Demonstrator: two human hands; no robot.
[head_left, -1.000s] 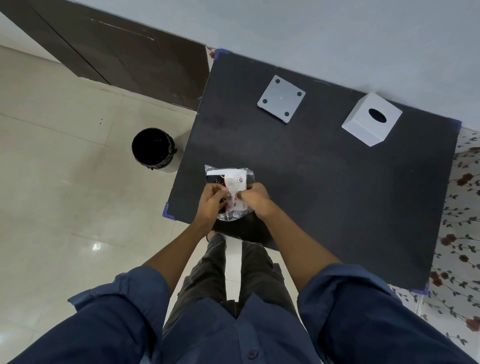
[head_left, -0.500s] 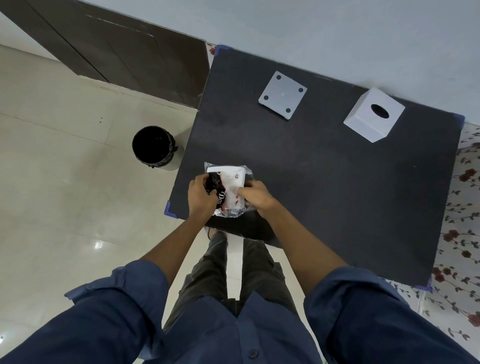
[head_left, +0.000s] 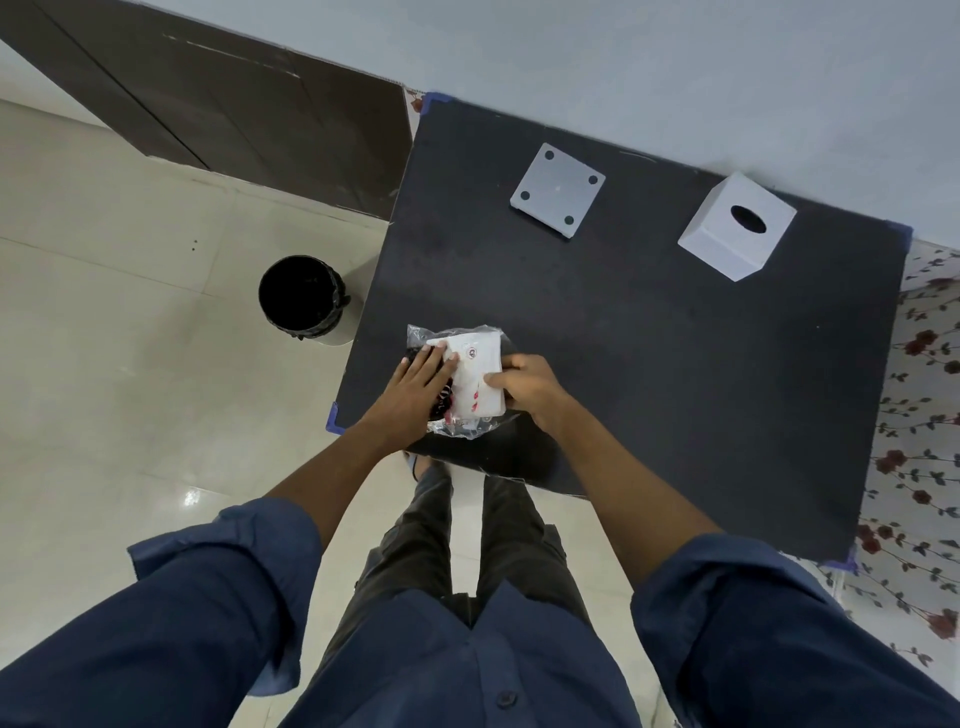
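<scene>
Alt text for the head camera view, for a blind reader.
The left hand presses flat on a clear plastic packet at the near left corner of a black table while the right hand pinches its side. Behind sit a white square plate and white box; a black bin stands on the floor.

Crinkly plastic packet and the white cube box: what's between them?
Just bare black tabletop between the clear plastic packet and the white cube box, shown in the head view.

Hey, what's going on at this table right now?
A person stands at the black table, handling a clear plastic packet near its front left corner. The left hand presses flat on the packet; the right hand pinches its right edge. A white box and a square plate sit apart at the far side.
</scene>
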